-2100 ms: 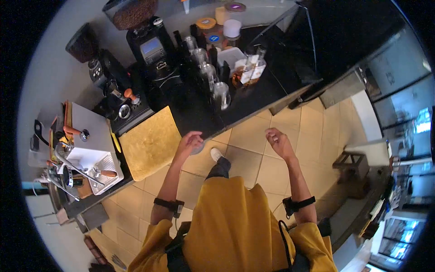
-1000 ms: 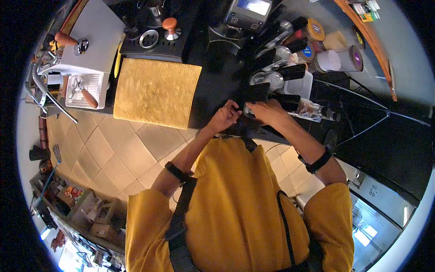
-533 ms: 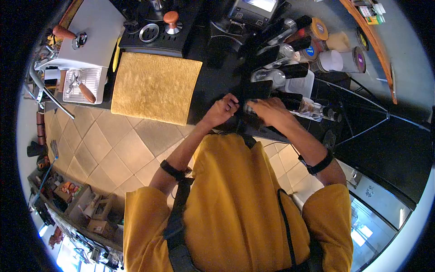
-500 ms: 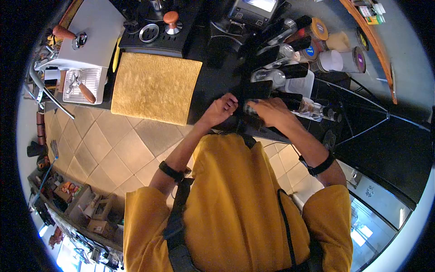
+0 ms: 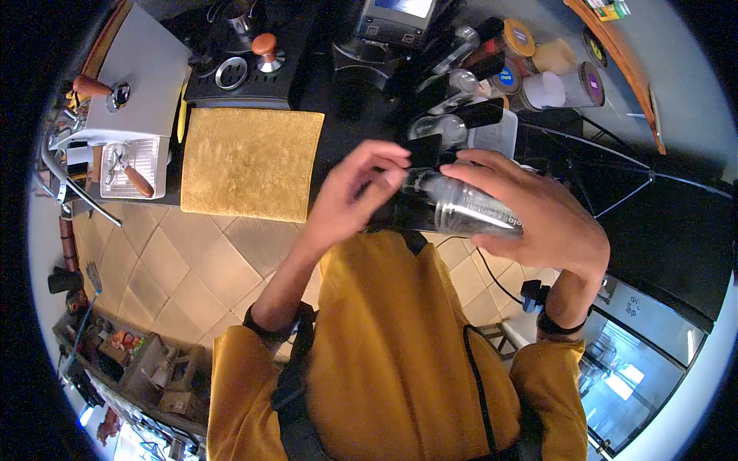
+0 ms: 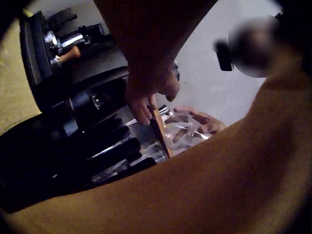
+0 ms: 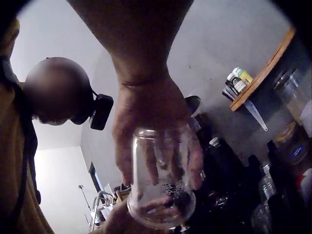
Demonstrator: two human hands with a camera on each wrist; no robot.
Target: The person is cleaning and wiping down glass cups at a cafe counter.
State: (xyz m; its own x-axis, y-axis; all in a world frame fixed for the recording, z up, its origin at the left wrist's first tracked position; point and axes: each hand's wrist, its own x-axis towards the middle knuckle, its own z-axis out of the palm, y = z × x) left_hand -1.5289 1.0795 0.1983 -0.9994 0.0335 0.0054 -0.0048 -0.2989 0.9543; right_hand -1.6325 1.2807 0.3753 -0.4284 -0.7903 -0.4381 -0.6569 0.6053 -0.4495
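Observation:
In the head view my right hand point(image 5: 538, 211) grips a clear glass bottle point(image 5: 473, 209) with pale printed lettering, raised over the counter's front edge. The bottle lies tilted, its narrower end pointing left. Close to that end is my left hand point(image 5: 357, 192), fingers bent loosely and thumb apart, with nothing seen in its grasp. From the right wrist, the right hand point(image 7: 151, 109) has its fingers spread along the far side of the glass bottle point(image 7: 146, 192). The left wrist view has the left hand point(image 6: 146, 92) in shadow, with the right hand point(image 6: 209, 124) beyond it.
A yellow towel point(image 5: 250, 161) lies left on the black counter. Behind the hands stand several glass vessels point(image 5: 438, 131) with black parts and lidded jars point(image 5: 519, 38). An espresso machine point(image 5: 138, 84), a tamper point(image 5: 265, 50) and a grinder point(image 5: 392, 19) are farther back.
My right hand has come up from the row on the counter, bringing the glass bottle with it. The left hand has risen too, and its fingers are more spread.

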